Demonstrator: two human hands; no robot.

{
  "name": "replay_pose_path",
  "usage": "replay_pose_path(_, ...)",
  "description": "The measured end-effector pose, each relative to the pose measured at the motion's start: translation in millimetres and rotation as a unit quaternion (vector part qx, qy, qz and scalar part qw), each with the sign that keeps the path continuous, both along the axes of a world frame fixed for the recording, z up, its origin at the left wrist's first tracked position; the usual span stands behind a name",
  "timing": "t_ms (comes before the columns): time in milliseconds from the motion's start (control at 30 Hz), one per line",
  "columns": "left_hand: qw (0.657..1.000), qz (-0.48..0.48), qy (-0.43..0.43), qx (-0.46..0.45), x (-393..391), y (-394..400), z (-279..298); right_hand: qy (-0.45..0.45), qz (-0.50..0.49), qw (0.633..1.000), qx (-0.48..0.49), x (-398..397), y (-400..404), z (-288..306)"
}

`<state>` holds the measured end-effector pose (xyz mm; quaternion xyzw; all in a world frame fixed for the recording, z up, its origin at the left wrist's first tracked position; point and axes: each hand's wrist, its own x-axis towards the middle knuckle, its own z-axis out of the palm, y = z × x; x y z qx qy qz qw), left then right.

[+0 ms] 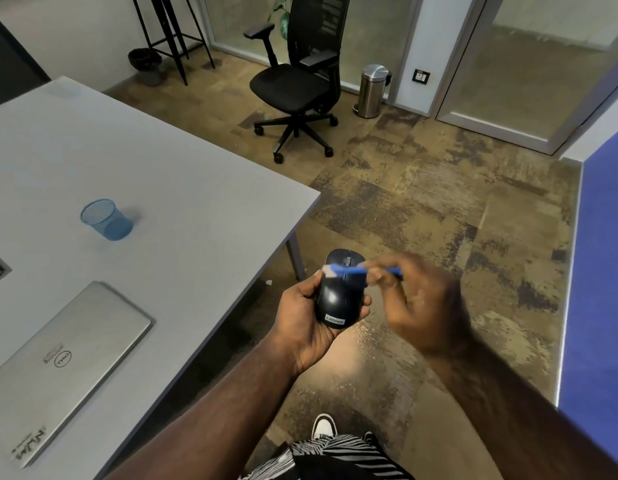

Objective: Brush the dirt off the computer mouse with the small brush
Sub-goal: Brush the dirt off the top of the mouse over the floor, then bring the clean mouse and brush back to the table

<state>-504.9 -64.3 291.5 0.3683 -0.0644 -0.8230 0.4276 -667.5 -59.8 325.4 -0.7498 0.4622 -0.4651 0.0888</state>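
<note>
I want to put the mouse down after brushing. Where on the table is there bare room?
The grey table is bare between the blue mesh cup and its right edge, and beyond the cup. The closed Dell laptop fills the near-left part. The left hand holds the Lenovo mouse off the table.

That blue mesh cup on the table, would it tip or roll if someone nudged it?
The blue mesh cup looks see-through, so it is probably light and would slide easily on the smooth grey table. It stands upright, its mouth wider than its base, so a high push may tip it. Being round, it would likely roll once over.
</note>
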Motion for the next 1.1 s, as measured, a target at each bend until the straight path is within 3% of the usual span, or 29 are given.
replay_pose_path(233,1.0,0.004,0.007,0.004,6.6,0.5,-2.3,0.055,-0.11,0.988,0.091,-35.4,-43.7,-14.6)
replay_pose_path(300,1.0,0.02,0.014,0.007,13.1,-1.5,-4.2,-0.015,-0.126,0.984,0.128,-44.2,-45.0,-22.0)
replay_pose_path(367,0.999,0.04,0.026,0.011,20.5,-1.5,-5.4,-0.148,-0.118,0.966,0.178,-45.6,-46.2,-26.7)
replay_pose_path(467,0.996,0.066,0.05,0.029,30.6,2.1,-8.1,-0.343,-0.103,0.897,0.258,-36.4,-46.4,-29.5)
replay_pose_path(567,0.992,0.107,0.06,0.036,47.1,8.3,-12.7,-0.515,-0.06,0.772,0.368,-12.5,-46.4,-35.8)
replay_pose_path(800,0.975,0.215,0.027,0.046,106.9,15.2,-23.9,-0.608,-0.014,0.553,0.57,74.6,-49.0,-50.1)
replay_pose_path(900,0.966,0.251,0.017,0.055,140.4,13.7,-26.2,-0.588,-0.002,0.518,0.621,118.3,-51.3,-53.5)
replay_pose_path(1100,0.95,0.3,-0.018,0.083,207.6,4.0,-35.7,-0.555,0.063,0.502,0.661,206.1,-58.2,-57.7)
